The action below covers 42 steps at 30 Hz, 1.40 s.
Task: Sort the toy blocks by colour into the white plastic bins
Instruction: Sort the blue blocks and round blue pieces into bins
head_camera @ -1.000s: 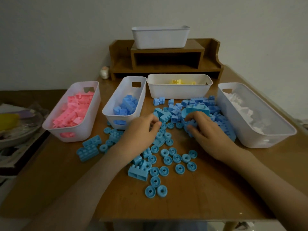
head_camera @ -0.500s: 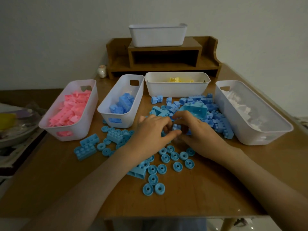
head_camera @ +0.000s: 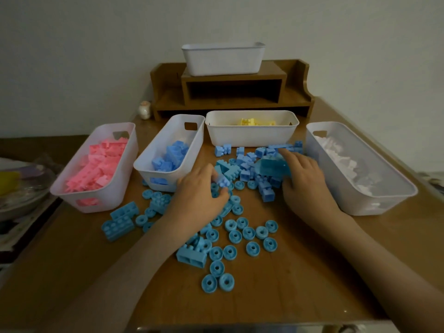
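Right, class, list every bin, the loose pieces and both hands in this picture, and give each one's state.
pink bin: holds a heap of pink blocks.
blue bin: partly filled with blue blocks.
yellow bin: a few yellow blocks showing.
right-hand bin: holds white blocks.
shelf bin: contents hidden.
loose blue pieces: unsorted on the table.
left hand: pinching a light blue block.
right hand: fingers extended onto the loose blue pieces.

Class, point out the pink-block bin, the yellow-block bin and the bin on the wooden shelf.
Pink-block bin [head_camera: 113,191]: head view, its near wall.
Yellow-block bin [head_camera: 249,135]: head view, its near wall.
Shelf bin [head_camera: 223,61]: head view, its front wall.
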Each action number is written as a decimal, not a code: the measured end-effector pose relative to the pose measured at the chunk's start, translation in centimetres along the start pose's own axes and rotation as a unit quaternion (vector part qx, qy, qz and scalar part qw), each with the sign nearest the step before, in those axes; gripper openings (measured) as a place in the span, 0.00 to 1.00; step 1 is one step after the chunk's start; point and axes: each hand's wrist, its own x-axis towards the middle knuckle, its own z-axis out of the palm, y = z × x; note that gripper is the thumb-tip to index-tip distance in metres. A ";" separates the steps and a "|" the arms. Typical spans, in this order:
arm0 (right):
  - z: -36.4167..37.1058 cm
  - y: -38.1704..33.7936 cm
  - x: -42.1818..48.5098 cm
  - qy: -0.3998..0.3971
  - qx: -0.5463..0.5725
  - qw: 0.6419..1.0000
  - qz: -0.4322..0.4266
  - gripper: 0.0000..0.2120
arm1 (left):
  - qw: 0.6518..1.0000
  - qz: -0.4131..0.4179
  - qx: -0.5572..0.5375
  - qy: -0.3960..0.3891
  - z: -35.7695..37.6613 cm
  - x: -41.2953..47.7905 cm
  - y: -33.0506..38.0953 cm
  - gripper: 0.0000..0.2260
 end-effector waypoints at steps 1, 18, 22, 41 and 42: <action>0.0 0.0 0.0 0.001 -0.005 1.000 -0.002 0.27 | 1.000 0.002 -0.006 0.002 0.0 0.0 0.0 0.08; 0.0 -2.7 -0.6 0.000 0.191 0.975 -0.112 0.15 | 0.982 0.072 -0.047 0.168 -0.4 0.0 0.2 0.10; 0.5 -2.6 -0.8 -0.059 0.148 0.972 -0.171 0.23 | 0.977 0.087 -0.043 0.190 -0.6 -0.2 0.3 0.09; 0.0 -1.4 -0.4 -0.111 -0.035 0.977 -0.178 0.10 | 0.997 0.060 -0.049 0.016 0.3 -0.3 0.0 0.15; 0.0 -1.4 -0.4 -0.112 -0.012 0.979 -0.172 0.09 | 0.997 0.061 -0.053 0.006 0.3 -0.2 0.0 0.16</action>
